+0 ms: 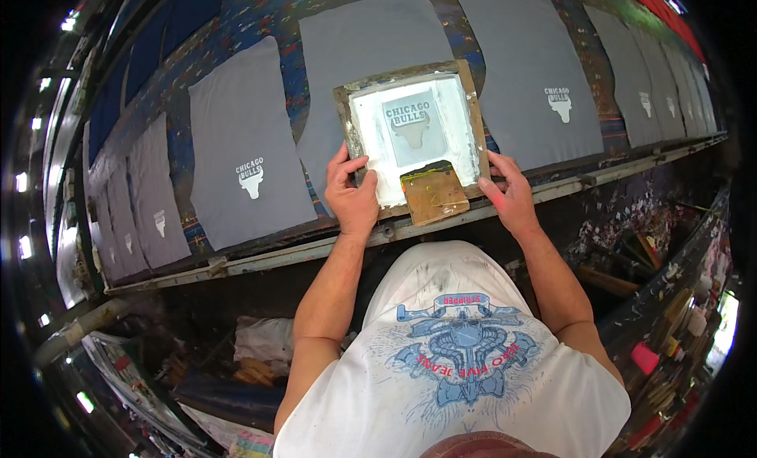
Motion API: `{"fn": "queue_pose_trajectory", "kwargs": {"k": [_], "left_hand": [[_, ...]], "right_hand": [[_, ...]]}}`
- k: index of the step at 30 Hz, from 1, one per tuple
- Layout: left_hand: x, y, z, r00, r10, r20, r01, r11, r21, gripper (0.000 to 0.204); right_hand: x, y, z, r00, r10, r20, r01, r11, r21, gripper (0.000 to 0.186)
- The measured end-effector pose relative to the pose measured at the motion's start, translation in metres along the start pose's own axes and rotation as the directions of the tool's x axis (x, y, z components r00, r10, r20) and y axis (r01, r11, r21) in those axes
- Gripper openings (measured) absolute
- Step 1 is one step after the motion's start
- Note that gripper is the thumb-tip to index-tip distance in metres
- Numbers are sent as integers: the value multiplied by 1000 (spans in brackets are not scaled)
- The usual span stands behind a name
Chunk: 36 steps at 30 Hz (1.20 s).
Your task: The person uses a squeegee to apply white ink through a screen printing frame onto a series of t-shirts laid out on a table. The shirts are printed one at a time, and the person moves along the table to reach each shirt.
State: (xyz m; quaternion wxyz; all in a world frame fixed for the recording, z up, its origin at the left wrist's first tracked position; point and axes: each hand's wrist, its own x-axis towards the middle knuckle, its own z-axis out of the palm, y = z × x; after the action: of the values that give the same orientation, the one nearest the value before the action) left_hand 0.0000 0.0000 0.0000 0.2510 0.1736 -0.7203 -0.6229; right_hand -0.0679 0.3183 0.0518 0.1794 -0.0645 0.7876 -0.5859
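Observation:
My left hand (353, 191) grips the lower left side of a wood-edged printing screen (368, 103), fingers curled at its edge. My right hand (509, 188) holds its lower right corner, thumb against the frame. The screen lies over a grey fabric panel (347, 32); its mesh is smeared white around a stencil (412, 127) of lettering and a horned animal head. A squeegee (434, 198) with a wooden handle and a yellow-green edge rests across the screen's lower middle, between my hands.
Grey panels (236, 127) with white prints line a long paint-spotted table (461, 28) to left and right, with dark blue cloth (158, 40) at far left. A metal rail (292, 257) runs along the near edge. Below are debris, a pale sack (260, 340) and a pink object (644, 357).

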Motion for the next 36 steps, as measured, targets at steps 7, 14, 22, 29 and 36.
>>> {"fn": "queue_pose_trajectory", "kwargs": {"k": [7, 14, 22, 29, 36], "left_hand": [[-6, -1, -12, 999, -42, -22, 41, 998, -39, 28], [-12, -6, 20, 993, -117, -32, 113, 989, -94, 27], [-18, -6, 64, 991, -135, -18, 133, 988, -80, 29], [-26, -4, 72, 987, -161, -24, 158, 981, -115, 30], [-29, 16, 38, 984, -179, -7, 178, 981, -76, 63]], "right_hand": [[-10, -1, 10, 1000, -9, 4, 9, 1000, 9, 62], [-3, 11, -22, 999, -7, 43, 7, 1000, 2, 66], [4, 23, -58, 986, -162, -44, 144, 951, -274, 66], [-18, -24, -42, 724, -509, 465, 690, 543, -479, 73], [-13, -58, 2, 637, -653, 409, 757, 433, -489, 44]]}}
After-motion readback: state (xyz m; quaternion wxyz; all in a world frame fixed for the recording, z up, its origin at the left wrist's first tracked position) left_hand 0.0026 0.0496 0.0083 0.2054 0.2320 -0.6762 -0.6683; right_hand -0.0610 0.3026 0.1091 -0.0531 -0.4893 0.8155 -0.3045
